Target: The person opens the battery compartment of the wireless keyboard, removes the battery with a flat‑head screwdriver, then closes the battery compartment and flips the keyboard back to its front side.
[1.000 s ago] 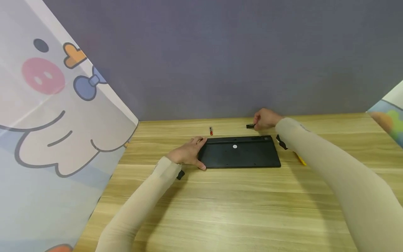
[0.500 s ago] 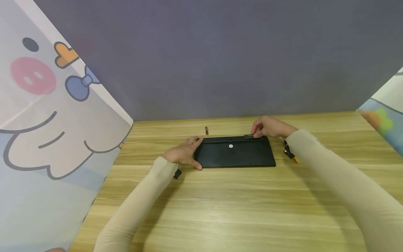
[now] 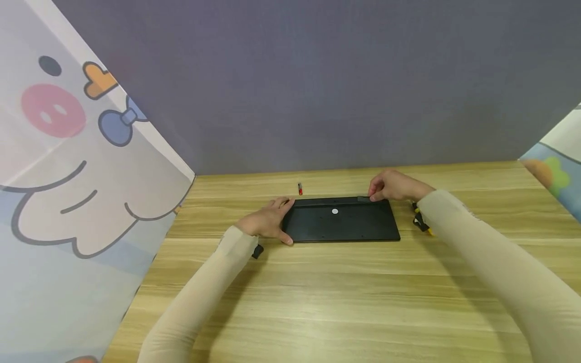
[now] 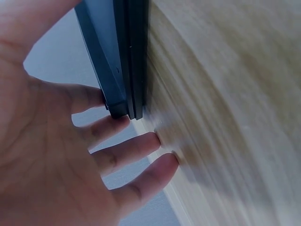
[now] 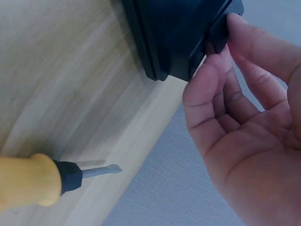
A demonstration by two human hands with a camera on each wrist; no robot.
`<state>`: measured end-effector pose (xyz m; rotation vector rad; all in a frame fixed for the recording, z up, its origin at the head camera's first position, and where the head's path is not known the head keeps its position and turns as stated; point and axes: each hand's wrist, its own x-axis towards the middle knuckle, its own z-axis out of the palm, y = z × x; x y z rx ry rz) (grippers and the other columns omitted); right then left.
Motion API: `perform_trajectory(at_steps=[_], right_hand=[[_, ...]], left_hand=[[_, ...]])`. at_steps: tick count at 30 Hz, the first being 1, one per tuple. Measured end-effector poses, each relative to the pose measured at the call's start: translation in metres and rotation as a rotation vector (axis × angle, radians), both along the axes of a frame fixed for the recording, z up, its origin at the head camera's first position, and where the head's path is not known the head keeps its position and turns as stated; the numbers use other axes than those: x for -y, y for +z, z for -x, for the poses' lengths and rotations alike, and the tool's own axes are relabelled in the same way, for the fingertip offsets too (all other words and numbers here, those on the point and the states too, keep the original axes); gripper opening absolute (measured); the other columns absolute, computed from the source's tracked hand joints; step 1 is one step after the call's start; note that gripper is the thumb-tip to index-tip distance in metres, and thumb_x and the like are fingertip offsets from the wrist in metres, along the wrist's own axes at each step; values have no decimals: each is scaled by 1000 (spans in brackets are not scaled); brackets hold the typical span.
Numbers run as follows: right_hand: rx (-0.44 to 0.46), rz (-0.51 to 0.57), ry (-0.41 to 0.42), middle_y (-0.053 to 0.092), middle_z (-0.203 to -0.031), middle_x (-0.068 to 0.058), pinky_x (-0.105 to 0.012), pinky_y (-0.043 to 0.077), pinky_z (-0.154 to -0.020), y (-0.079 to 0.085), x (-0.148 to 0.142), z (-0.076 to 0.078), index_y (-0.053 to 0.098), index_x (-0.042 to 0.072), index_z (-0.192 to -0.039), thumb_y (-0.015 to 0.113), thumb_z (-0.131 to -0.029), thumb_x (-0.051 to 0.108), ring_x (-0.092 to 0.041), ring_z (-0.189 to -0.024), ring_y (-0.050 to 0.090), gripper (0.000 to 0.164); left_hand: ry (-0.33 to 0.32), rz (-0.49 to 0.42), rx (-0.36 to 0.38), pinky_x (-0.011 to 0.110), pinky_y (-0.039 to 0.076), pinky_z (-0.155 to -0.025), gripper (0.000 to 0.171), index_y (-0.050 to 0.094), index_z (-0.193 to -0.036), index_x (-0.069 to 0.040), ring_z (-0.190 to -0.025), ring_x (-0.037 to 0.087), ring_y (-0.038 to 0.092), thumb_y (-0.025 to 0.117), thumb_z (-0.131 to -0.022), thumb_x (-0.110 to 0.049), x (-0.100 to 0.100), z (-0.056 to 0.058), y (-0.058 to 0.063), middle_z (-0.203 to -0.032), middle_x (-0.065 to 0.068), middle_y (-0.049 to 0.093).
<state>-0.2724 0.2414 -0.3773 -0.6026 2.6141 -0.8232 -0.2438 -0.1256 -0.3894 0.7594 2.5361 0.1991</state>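
A black keyboard point(image 3: 345, 224) lies underside up on the wooden table, a round white sticker on its base. My left hand point(image 3: 268, 222) holds its left end, thumb at the near edge and forefinger at the far corner. In the left wrist view, the other fingers of the left hand point(image 4: 127, 155) spread past the keyboard's end point(image 4: 115, 80). My right hand point(image 3: 395, 186) pinches a small black battery cover point(image 3: 363, 199) over the raised far strip, near the right end. The right wrist view shows thumb and forefinger of the right hand point(image 5: 249, 113) on the cover point(image 5: 221, 35).
A small red-and-grey battery point(image 3: 300, 189) lies behind the keyboard's left part. A screwdriver with a yellow handle point(image 5: 30, 181) lies to the right, partly under the right forearm in the head view. A grey panel point(image 3: 317, 85) stands along the table's far edge.
My right hand has brought the battery cover from the table behind the keyboard onto its far strip, then slightly to the right. The left hand stays on the left end.
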Motion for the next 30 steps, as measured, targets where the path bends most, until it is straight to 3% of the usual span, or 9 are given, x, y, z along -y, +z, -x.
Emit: perform_trajectory(at_steps=[14, 21, 30], right_hand=[[-40, -44, 26, 65, -78, -1, -35, 46, -65, 2, 1, 0, 71, 5, -87, 70, -84, 3, -16, -69, 56, 4], [-31, -22, 29, 68, -81, -6, -36, 49, -67, 6, 0, 0, 71, 2, -86, 68, -85, -1, -18, -74, 61, 5], [-110, -37, 20, 66, -75, -1, -36, 49, -65, -1, 3, 0, 73, 3, -80, 73, -79, -4, -16, -69, 59, 7]], left_hand=[[-13, 1, -12, 46, 30, -105, 117, 2, -154, -15, -141, 31, 9, 76, -71, -53, -1, 0, -4, -156, 8, 3], [-10, 0, -9, 45, 30, -105, 117, 1, -154, -16, -141, 30, 8, 76, -71, -54, -1, 1, -3, -157, 7, 1], [7, -16, 1, 45, 30, -105, 118, 1, -154, -16, -141, 30, 8, 77, -71, -52, 0, 0, -2, -156, 7, 3]])
